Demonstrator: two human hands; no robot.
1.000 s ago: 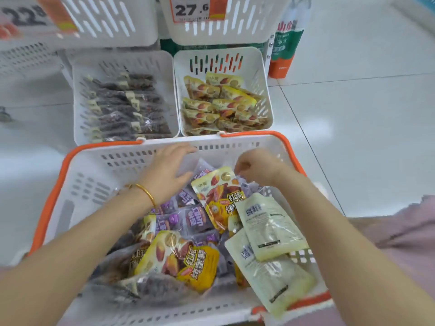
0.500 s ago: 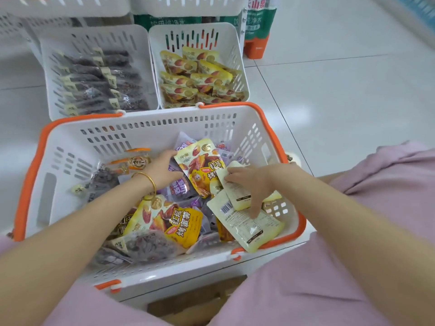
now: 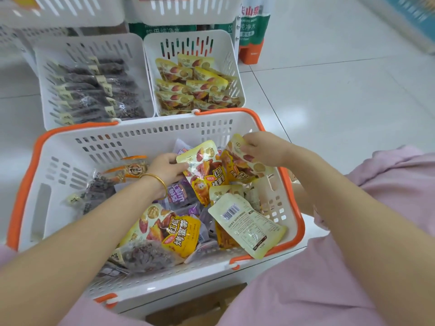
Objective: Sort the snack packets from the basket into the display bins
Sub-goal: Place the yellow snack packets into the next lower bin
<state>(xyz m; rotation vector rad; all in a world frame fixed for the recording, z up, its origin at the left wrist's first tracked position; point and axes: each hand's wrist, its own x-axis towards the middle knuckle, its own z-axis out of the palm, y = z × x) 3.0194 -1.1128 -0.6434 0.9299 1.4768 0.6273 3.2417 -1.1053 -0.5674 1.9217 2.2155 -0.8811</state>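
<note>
A white basket with an orange rim (image 3: 70, 147) stands in front of me, holding several mixed snack packets. My left hand (image 3: 166, 169) pinches the top edge of a yellow sweet-potato packet (image 3: 204, 168) in the basket's middle. My right hand (image 3: 263, 149) grips the top of a second yellow sweet-potato packet (image 3: 244, 168), lifted near the basket's right wall. Beyond the basket stand two white display bins: the left bin (image 3: 47, 67) holds dark packets, the right bin (image 3: 231, 55) holds yellow sweet-potato packets.
Purple packets (image 3: 182, 194), dark clear packets (image 3: 146, 255) and a pale packet lying barcode side up (image 3: 247, 224) fill the basket. More white bins (image 3: 183, 10) hang above. A green and orange carton (image 3: 253, 31) stands on the tiled floor at the right. My pink clothing (image 3: 376, 231) lies near right.
My right hand left the pale packets and rose to the basket's right wall with a yellow packet. My left hand moved right and took hold of another yellow packet.
</note>
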